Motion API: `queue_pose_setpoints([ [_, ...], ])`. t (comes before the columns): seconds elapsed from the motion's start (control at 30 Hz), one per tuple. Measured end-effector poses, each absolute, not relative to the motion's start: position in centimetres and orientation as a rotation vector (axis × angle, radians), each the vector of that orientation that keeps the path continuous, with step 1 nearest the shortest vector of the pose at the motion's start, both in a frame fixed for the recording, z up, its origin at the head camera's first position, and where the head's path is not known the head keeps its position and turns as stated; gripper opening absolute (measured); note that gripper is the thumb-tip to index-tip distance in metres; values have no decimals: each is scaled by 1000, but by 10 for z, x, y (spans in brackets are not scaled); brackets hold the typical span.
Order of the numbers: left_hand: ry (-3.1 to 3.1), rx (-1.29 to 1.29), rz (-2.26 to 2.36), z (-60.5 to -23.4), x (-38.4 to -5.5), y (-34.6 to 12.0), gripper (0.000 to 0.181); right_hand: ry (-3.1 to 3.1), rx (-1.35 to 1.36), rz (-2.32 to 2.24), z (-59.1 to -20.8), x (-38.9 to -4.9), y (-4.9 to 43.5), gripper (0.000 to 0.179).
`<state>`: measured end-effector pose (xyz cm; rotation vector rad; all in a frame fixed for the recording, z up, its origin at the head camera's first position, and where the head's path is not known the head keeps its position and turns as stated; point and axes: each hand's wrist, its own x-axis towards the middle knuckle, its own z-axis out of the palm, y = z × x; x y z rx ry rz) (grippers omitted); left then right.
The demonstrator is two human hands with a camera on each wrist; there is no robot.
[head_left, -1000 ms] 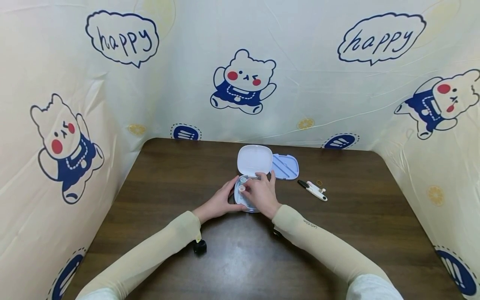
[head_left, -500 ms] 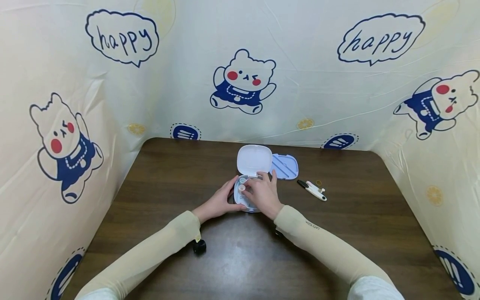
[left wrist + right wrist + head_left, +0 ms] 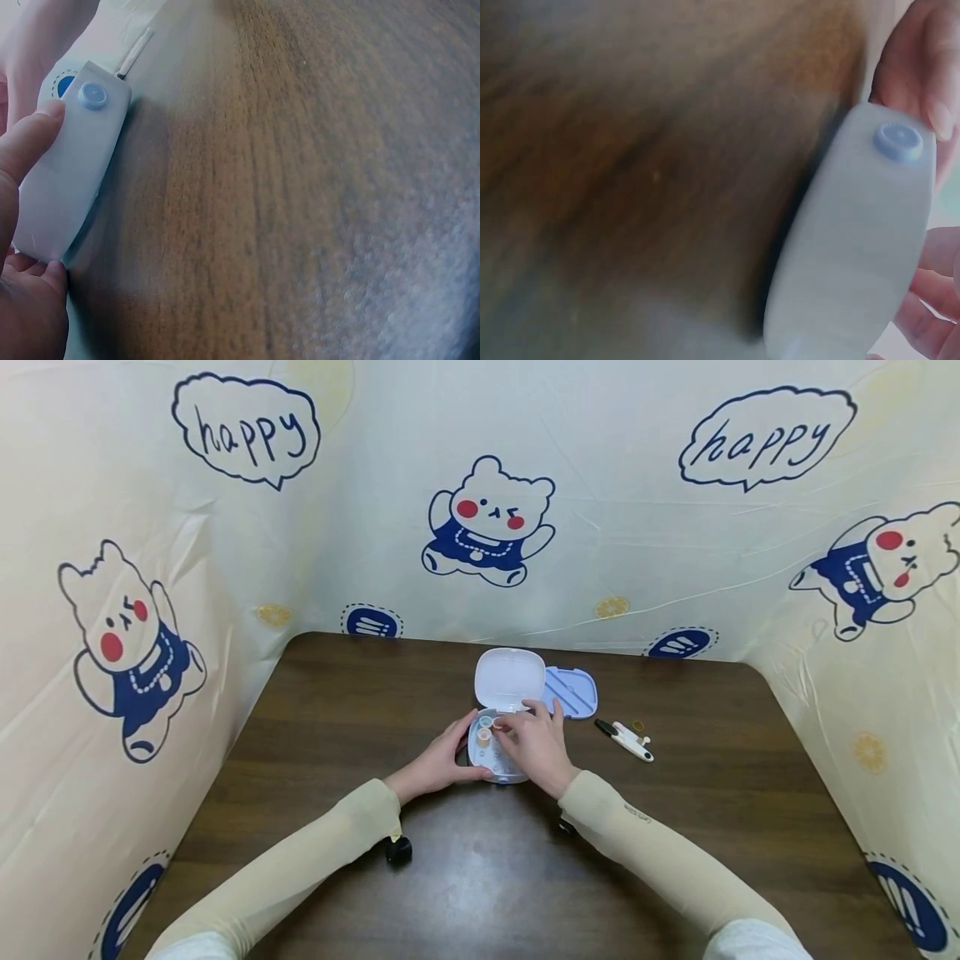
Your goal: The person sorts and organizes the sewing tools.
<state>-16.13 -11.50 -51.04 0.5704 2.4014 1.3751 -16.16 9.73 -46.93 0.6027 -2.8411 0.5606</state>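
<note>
A white box [image 3: 489,767] stands with its lid [image 3: 510,679] swung up, and a round blue button [image 3: 93,96] sits on its front wall. My left hand [image 3: 438,764] grips the box at its left side, thumb at the front corner, fingers round the back. Inside are small thread spools: a peach one [image 3: 483,737] and one with a blue top [image 3: 485,722]. Over the box's right half, thumb and forefinger of my right hand [image 3: 542,747] pinch a small pale-topped spool [image 3: 497,722] beside the blue one. Its other fingers are raised near the lid.
Behind the right hand lies a periwinkle tray [image 3: 573,693] with diagonal ridges. Farther right is a white tool with a black tip [image 3: 626,741], beside a small yellowish ring [image 3: 638,726]. A printed cloth [image 3: 637,552] hangs around the brown table [image 3: 337,693].
My right hand has let go of the peach spool and shifted back and right to the pale-topped spool. The left hand stays on the box.
</note>
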Motion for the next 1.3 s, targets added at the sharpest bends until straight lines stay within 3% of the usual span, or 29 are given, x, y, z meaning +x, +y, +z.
queue_pose_setpoints([
  [0.77, 2378, 541, 1388, -506, -162, -114, 110, -2748, 510, 648, -463, -158, 160, 18],
  [1.3, 2380, 521, 1383, -507, -160, -114, 111, -2751, 379, 555, -470, -179, 204, 29],
])
